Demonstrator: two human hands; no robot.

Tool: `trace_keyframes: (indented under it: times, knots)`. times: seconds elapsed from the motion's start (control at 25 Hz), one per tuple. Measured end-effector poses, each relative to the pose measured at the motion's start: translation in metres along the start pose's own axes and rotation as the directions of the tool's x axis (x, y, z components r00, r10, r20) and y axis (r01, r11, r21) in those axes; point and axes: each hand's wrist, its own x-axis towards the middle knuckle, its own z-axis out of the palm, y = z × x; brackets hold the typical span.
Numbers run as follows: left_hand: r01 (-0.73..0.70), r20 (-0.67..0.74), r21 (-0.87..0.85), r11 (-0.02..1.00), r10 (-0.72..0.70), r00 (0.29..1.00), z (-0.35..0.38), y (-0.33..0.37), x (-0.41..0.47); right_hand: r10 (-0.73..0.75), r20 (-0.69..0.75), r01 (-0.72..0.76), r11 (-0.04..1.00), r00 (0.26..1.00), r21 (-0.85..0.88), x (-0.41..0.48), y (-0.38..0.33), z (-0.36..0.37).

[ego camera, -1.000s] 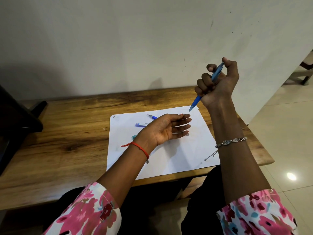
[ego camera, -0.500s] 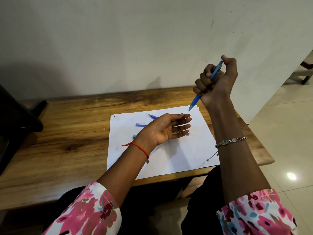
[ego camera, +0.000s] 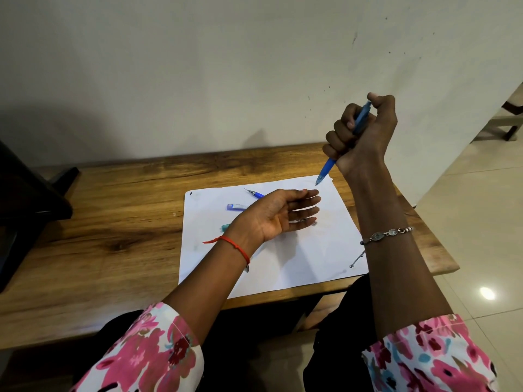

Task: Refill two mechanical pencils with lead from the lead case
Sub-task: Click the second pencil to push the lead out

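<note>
Floral sleeves [ego camera: 147, 346] nearest. Red thread [ego camera: 235, 246] on my left wrist, bracelet [ego camera: 387, 233] on my right. White paper [ego camera: 297, 258] on the wooden table [ego camera: 113, 222]. My left hand [ego camera: 278, 215] hovers over the paper, palm up, fingers straight and loose, holding nothing; it hides most of a teal piece [ego camera: 225, 227]. Just past it on the paper: lead case [ego camera: 237, 207], then second pencil [ego camera: 256, 193], partly behind my fingers. My right hand [ego camera: 359, 137], raised, fist wrapped round the blue pencil [ego camera: 328, 166], thumb on its top, tip down over the paper's far corner. Dark object [ego camera: 25, 193] far left.
</note>
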Motion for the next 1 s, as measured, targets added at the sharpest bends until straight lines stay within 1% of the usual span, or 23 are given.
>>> trace_keyframes:
  times: [0.28, 1.0]
  knots:
    - [0.003, 0.005, -0.013, 1.000, -0.003, 1.000, 0.0005, -0.0001, -0.0005, -0.023, 0.005, 0.023, 0.994, 1.000, -0.103, -0.0017, 0.0005, 0.0031]
    - [0.002, 0.016, -0.023, 1.000, -0.002, 1.000, 0.0014, 0.0006, -0.0013, -0.018, 0.017, 0.020, 0.993, 1.000, -0.115, -0.0012, 0.0002, 0.0036]
